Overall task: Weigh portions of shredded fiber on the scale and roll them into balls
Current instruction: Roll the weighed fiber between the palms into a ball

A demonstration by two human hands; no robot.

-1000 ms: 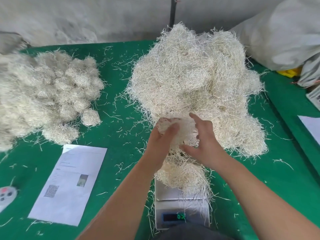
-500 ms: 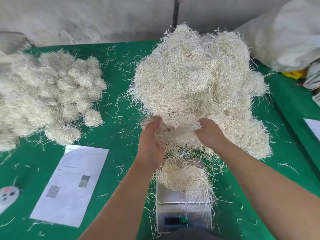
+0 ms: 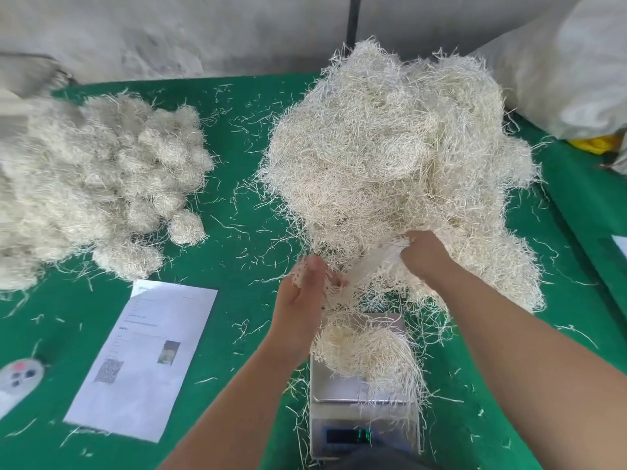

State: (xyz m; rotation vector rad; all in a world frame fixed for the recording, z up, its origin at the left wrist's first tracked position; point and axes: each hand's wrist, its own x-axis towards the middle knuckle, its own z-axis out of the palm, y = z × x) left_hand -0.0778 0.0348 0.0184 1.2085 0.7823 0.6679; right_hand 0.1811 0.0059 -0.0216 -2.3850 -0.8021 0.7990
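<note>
A big heap of pale shredded fiber (image 3: 390, 157) fills the middle and right of the green table. At its near edge both hands pull a tuft of strands (image 3: 366, 266) taut between them. My left hand (image 3: 302, 300) grips the tuft's left end, and my right hand (image 3: 424, 252) grips its right end against the heap. Just below them a small silver scale (image 3: 363, 391) carries a loose portion of fiber (image 3: 366, 354) on its pan. Its green display (image 3: 363, 435) is lit but unreadable. Several rolled fiber balls (image 3: 101, 184) are piled at the left.
A printed white sheet (image 3: 142, 361) lies left of the scale, and a small grey remote-like device (image 3: 20, 374) sits at the left edge. White sacks (image 3: 559, 69) stand at the back right. Stray strands litter the green cloth (image 3: 237, 252). Another paper (image 3: 621, 244) lies at the right edge.
My hands have drawn apart, stretching the tuft out of the heap's edge. The left hand moved left and toward me; the right hand shifted right. The portion on the scale stays put.
</note>
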